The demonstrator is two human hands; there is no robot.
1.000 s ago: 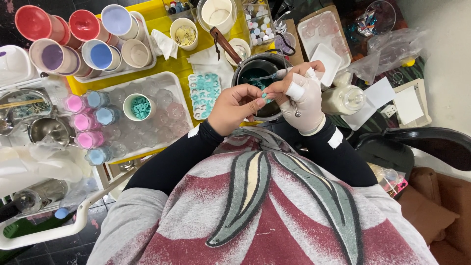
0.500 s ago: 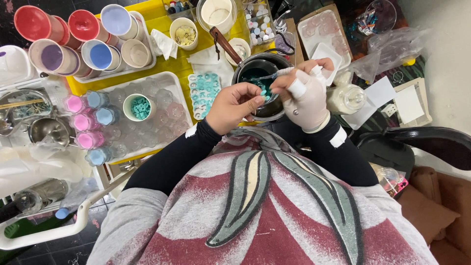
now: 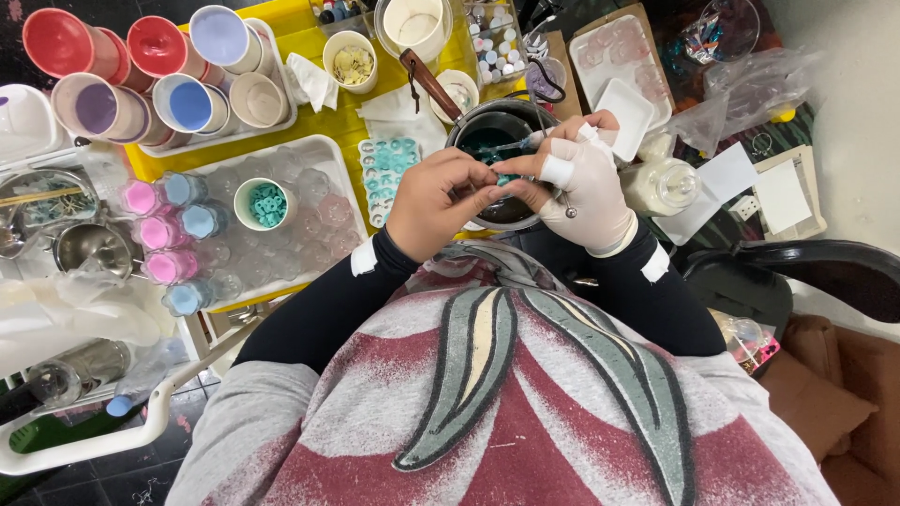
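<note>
Teal piece [image 3: 507, 178]; dark pot [image 3: 497, 126]; yellow tray [image 3: 309, 42]; white glove [image 3: 591, 187].

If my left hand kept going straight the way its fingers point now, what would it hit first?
Your left hand points right, so it would first meet the gloved right hand, fingertips nearly touching over the dark pot; depth is uncertain.

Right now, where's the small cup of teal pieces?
In the head view, the small cup of teal pieces sits on the white tray, left of the left hand, beside the pink and blue jars.
</note>
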